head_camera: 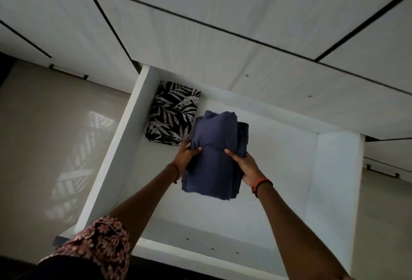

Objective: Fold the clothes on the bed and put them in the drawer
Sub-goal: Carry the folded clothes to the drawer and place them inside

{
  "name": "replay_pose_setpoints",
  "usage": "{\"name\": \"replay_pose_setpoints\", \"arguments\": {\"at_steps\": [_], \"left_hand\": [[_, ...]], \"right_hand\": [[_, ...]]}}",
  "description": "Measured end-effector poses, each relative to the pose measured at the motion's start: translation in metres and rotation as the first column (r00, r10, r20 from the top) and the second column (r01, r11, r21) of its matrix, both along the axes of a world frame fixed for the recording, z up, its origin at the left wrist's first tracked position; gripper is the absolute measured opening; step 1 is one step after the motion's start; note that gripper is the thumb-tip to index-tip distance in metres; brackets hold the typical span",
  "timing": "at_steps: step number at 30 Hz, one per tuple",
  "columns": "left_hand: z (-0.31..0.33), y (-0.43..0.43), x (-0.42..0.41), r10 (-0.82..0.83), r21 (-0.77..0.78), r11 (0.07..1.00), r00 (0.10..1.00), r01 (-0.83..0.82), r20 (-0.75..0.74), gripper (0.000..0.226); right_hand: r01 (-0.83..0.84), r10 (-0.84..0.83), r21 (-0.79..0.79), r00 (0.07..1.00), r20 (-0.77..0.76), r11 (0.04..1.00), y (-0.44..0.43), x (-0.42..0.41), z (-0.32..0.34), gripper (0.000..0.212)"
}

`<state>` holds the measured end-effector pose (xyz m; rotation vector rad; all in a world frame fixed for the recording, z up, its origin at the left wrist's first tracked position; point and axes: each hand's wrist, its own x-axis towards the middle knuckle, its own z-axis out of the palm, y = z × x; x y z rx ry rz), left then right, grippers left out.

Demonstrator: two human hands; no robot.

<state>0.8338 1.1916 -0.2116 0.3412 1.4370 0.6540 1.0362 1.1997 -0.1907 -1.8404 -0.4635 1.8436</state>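
Two folded garments show at one open white drawer (124,137), a smooth, flat-walled box. One, a black cloth (171,114) with a pale leaf print, lies as a neat rectangle in the back left corner. The other, a soft plain blue cloth (214,146) folded thick, is just beside it over the drawer's middle. The left hand (184,157) and right hand (246,167) clamp its two sides, thumbs pressed on top.
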Motion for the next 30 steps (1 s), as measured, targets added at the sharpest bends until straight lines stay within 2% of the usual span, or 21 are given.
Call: {"name": "replay_pose_setpoints", "arguments": {"at_steps": [1,3,10,16,21,26,30], "left_hand": [[-0.009,0.009,0.004,0.005,0.011,1.0,1.0,-0.005,-0.013,0.074],[-0.025,0.028,0.011,0.013,0.027,1.0,0.999,-0.012,-0.036,0.068],[-0.057,0.069,0.021,0.048,0.102,0.994,0.987,-0.032,-0.156,0.059],[-0.061,0.087,0.016,0.036,0.124,0.992,0.98,-0.011,-0.195,0.057],[-0.061,0.096,0.016,-0.066,0.096,0.99,0.946,0.101,-0.317,0.059],[-0.046,0.099,0.016,-0.158,0.031,0.981,0.891,0.189,-0.425,0.061],[-0.021,0.085,0.009,-0.132,0.01,0.988,0.887,0.151,-0.443,0.052]], "right_hand": [[-0.005,0.005,0.007,1.0,-0.004,1.0,0.01,0.004,-0.008,0.087],[-0.001,0.001,0.026,1.0,-0.021,1.0,0.028,0.009,-0.025,0.088],[0.008,-0.004,0.052,0.998,-0.063,0.999,0.062,0.012,-0.066,0.056],[0.046,-0.043,0.063,0.998,-0.056,0.997,0.073,0.003,-0.078,0.078],[0.025,-0.024,0.061,0.999,-0.031,0.998,0.079,0.0,-0.084,0.058],[-0.04,0.041,-0.015,0.997,0.061,0.999,0.081,-0.004,-0.066,0.074],[-0.017,0.027,-0.055,0.983,0.183,0.998,0.072,-0.009,-0.035,0.095]]}}
